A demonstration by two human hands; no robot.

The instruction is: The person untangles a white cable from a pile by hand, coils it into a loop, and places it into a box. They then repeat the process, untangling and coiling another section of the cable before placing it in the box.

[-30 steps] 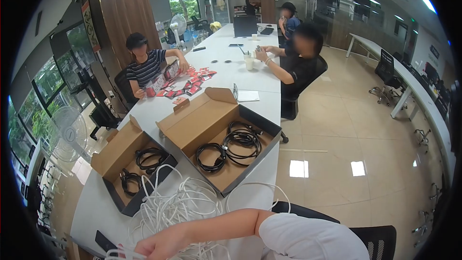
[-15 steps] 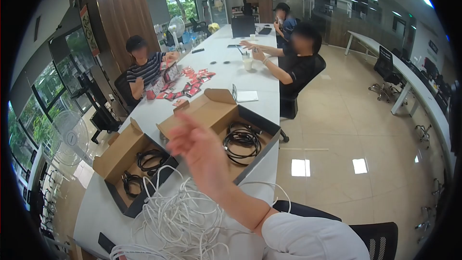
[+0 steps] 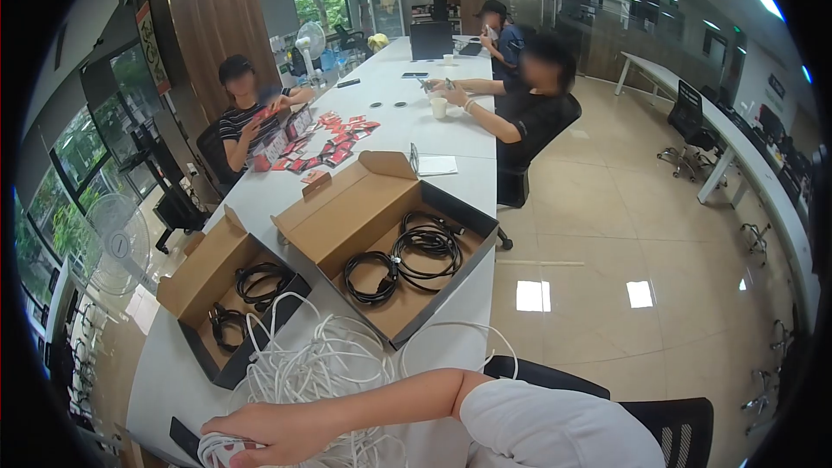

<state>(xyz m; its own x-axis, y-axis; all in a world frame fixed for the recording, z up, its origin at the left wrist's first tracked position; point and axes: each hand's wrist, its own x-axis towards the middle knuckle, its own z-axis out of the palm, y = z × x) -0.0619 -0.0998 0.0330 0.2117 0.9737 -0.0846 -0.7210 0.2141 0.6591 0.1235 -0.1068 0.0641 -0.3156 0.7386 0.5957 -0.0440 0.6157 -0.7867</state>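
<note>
From the lower right my right hand (image 3: 273, 432) reaches across the front of the table, its fingers and thumb closed around a coil of white cable (image 3: 211, 448) at the lower left edge. A patch with red marks shows between the fingers; what it is I cannot make out. Just behind the forearm lies a loose tangle of white cable (image 3: 316, 360). Beyond it stand two open cardboard boxes. The larger box (image 3: 303, 212) holds coiled black cables (image 3: 429, 247), and the smaller box (image 3: 195, 286) on the left holds more black cables (image 3: 260, 284). My left hand is out of view.
A dark flat object (image 3: 185, 440) lies beside the coil. Farther along the white table (image 3: 407, 134) are red packets (image 3: 342, 143), a paper cup (image 3: 438, 107) and a notebook (image 3: 438, 165). People sit on both sides. A black chair (image 3: 667, 429) stands at the near right.
My right hand has come down and left, from above the larger box to the white cable coil. The black coils it covered now show. The view has shifted slightly.
</note>
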